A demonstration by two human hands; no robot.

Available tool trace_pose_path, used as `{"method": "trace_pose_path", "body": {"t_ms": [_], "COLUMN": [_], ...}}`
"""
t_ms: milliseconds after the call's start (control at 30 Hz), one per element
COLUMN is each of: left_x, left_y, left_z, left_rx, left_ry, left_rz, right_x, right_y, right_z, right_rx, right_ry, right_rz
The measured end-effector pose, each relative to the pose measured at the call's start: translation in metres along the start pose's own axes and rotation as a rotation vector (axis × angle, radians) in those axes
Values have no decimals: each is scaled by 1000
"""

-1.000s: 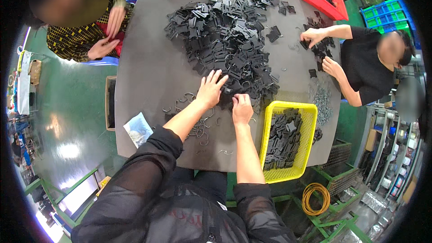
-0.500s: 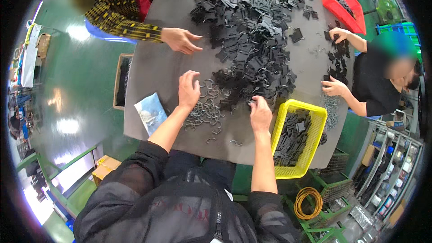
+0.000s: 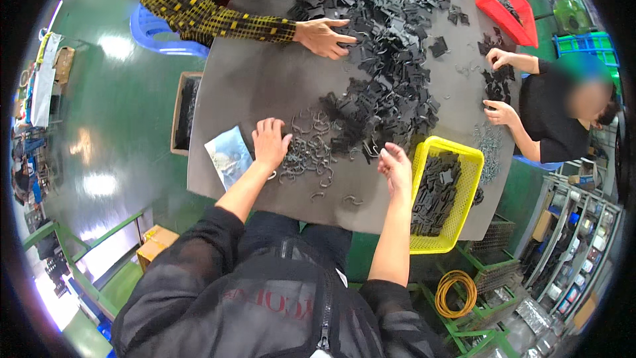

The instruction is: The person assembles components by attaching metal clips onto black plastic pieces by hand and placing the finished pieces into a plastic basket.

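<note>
My left hand [image 3: 270,144] is just above the tabletop with its fingers apart, at the left edge of a heap of curved metal hooks [image 3: 306,157]. No object shows in it. To the right, my right hand [image 3: 396,171] is raised between the black pile and a yellow basket [image 3: 477,189]. Its fingers are loosely bent and apart, and I see nothing held in them. Flat black plastic pieces [image 3: 391,59], some with metal hooks, form a large pile across the middle. More black pieces [image 3: 434,192] fill much of the basket.
On the grey table [image 3: 265,86], a blue-and-white packet [image 3: 228,156] lies left of my forearm. A co-worker's hand [image 3: 324,36] reaches to the pile from the far left. Another person's hands [image 3: 501,113] work at the right edge. A red bin [image 3: 507,6] stands far right.
My right hand has drawn back from the pile, and its fingers have loosened. My left hand has shifted slightly left. The far-left co-worker's hand has moved right onto the pile.
</note>
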State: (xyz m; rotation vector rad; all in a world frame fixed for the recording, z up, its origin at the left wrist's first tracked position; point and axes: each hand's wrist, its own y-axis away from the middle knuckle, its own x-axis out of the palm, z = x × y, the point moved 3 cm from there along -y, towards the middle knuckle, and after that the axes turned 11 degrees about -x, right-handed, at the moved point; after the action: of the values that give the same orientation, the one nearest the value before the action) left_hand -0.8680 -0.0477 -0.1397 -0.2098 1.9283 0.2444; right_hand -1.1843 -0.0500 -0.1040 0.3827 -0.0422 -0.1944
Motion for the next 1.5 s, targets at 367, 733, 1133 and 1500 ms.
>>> {"method": "trace_pose_path", "body": {"t_ms": [367,733,1133,1500], "left_x": [-9,34,-20,6], "left_y": [-6,-96,-80,-74], "left_z": [-33,-141,-108,-83], "left_rx": [74,665,307,-174], "left_ry": [260,-271,643,1500], "left_rz": [-25,219,103,667], "right_x": [1,-14,1,-21], "right_y": [13,32,13,18], "right_z": [-13,-12,-21,-40], "right_rx": [323,-151,-262,-263], "right_ry": [-258,1268,1000,543], "right_rz": [12,63,-454,-258]}}
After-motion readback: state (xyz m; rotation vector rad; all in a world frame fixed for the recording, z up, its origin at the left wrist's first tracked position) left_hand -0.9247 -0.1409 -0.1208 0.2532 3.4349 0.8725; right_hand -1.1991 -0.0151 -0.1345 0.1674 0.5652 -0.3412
